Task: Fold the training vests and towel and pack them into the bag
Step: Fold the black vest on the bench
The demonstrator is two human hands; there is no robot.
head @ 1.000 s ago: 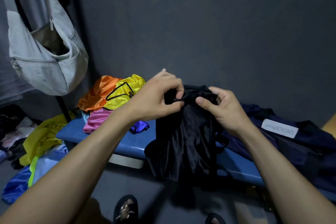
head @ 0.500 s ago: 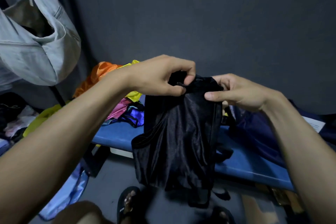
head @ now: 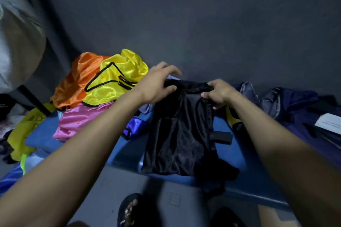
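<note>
Black vest (head: 181, 131) lies on bench (head: 77, 134), both hands gripping.

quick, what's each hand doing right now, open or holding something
Left hand: holding the top left edge of the black vest, thumb pinching it.
Right hand: gripping the vest's top right edge, fingers curled round the fabric.

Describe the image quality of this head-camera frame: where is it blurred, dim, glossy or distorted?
Head view: dim overall, so the black vest shows little fold detail; motion blur smears the grey bag at left and the forearms; sheen glints on the yellow vest and pink vest; wide-angle bending curves the blue bench edge.
</note>
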